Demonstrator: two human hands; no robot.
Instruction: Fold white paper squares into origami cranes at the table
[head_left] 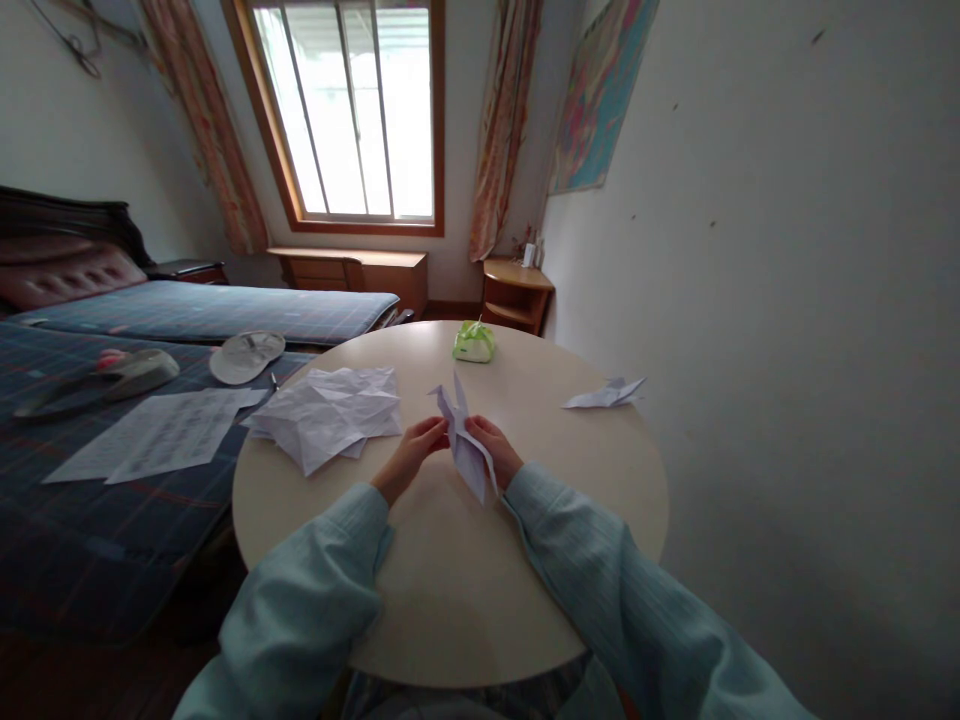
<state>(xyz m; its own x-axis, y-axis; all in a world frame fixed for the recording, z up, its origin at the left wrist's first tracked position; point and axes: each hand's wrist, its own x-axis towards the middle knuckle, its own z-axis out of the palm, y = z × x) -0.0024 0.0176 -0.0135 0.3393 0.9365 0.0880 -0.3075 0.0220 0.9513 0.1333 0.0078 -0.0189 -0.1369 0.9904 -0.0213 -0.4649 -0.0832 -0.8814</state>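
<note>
A white folded paper crane [466, 455] is held up over the middle of the round table, its narrow head and tail points upward and its wings hanging down toward me. My left hand [421, 442] pinches it from the left side, and my right hand [493, 446] grips it from the right. Some of the fingertips are hidden behind the paper. To the left lies a pile of creased white paper sheets [334, 410]. A second folded paper crane [607, 394] rests on its side near the right edge of the table.
The round cream table [442, 590] has a green tissue packet [474, 342] at its far edge. A bed [90, 540] at the left bears printed sheets [161, 430] and a pale cap [247, 356]. A white wall [787, 350] stands to the right.
</note>
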